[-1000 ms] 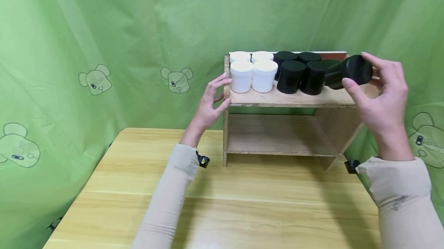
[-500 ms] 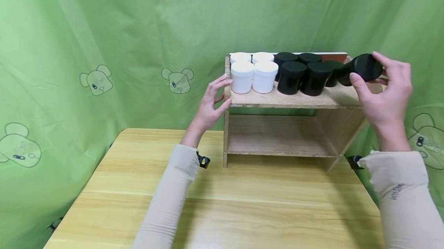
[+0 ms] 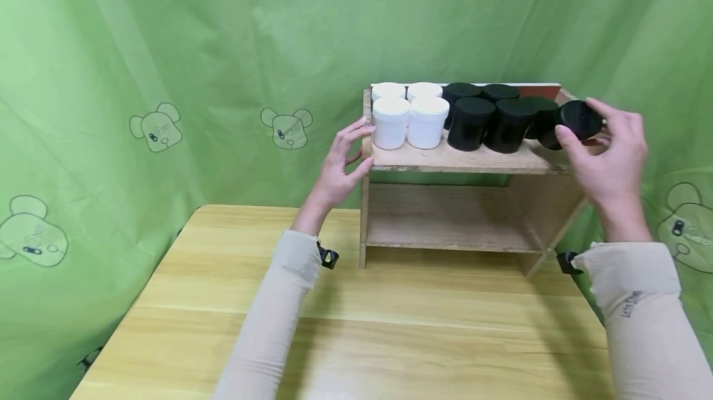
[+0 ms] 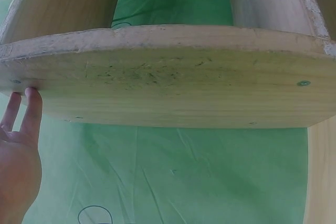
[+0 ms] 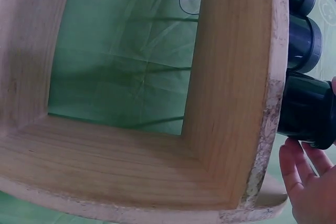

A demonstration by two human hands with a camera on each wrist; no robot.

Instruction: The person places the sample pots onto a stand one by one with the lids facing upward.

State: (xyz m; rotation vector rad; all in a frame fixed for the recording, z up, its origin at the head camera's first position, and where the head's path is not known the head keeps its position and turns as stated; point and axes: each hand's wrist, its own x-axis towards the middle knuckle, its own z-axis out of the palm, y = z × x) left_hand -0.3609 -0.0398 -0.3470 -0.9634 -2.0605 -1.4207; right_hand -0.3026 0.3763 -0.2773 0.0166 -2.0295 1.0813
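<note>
A small wooden shelf (image 3: 462,161) stands at the back of the table. On its top board sit several white jars (image 3: 409,116) at the left and several black jars (image 3: 490,116) beside them. My right hand (image 3: 607,152) grips a tilted black jar (image 3: 574,121) by its lid end, low over the right end of the top board; the right wrist view shows this jar (image 5: 307,111) above my fingers (image 5: 299,182). My left hand (image 3: 340,161) rests with straight fingers against the shelf's left side panel (image 4: 168,77).
The light wooden table (image 3: 356,326) stretches in front of the shelf. The shelf's lower compartment (image 3: 445,217) holds nothing. Green cloth with bear prints (image 3: 167,78) hangs behind and at both sides.
My right hand has carried the black jar rightward and down toward the right end of the top board, tilting it more upright. My left hand has stayed on the shelf's side.
</note>
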